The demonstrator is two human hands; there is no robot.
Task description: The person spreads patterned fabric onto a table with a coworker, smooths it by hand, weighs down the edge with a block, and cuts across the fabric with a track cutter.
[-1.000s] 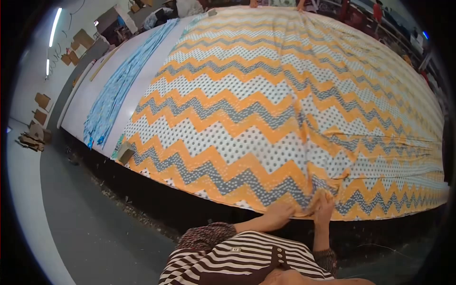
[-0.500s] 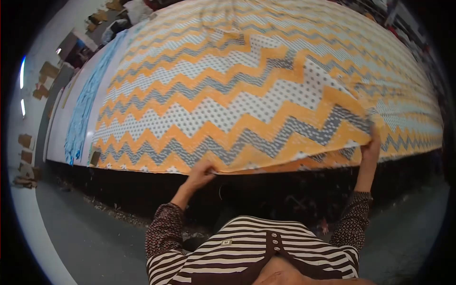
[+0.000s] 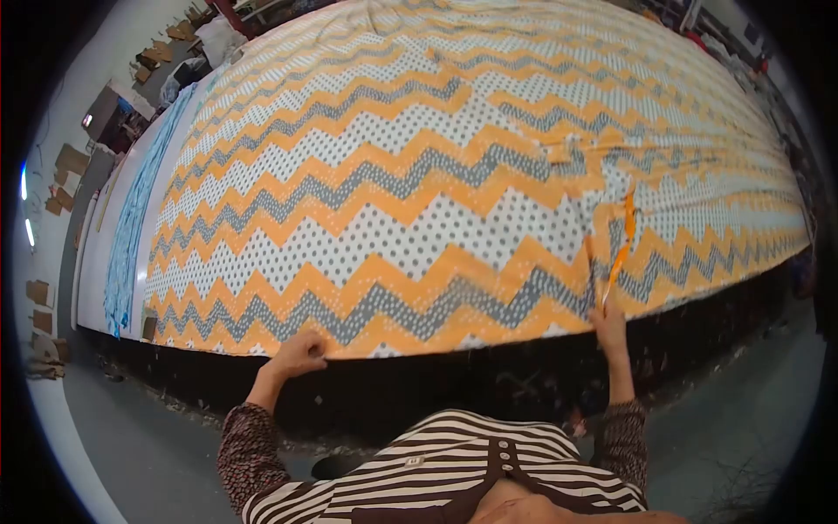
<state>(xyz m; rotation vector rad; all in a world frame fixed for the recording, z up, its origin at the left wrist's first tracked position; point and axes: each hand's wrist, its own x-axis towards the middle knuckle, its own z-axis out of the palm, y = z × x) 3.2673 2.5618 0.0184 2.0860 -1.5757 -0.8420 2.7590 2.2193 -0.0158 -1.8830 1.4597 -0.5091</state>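
Note:
A wide fabric sheet (image 3: pixel 419 244) with orange, grey and white dotted zigzags lies over a large table. My left hand (image 3: pixel 301 351) is closed at its near edge, left of the middle, with the fingertips pinching the hem. Further right, my right hand (image 3: pixel 609 327) is closed on the same near edge, beside a vertical fold in the cloth. A narrow bright orange strip (image 3: pixel 621 253) runs up from that hand over the fabric; whether it is a loose piece or the cloth's turned edge, I cannot tell.
Bunched light blue cloth (image 3: pixel 144 210) lies along the table's left side. Wrinkles gather in the sheet to the right. Below the near edge is a dark table side (image 3: pixel 471 384). Brown pieces (image 3: pixel 70 166) hang on the left wall, and a whitish bag (image 3: pixel 223 39) stands at the far left.
My right hand has come down and left, bringing the lifted edge of the fabric flat to the table's edge. My left hand has shifted left and nearer to me.

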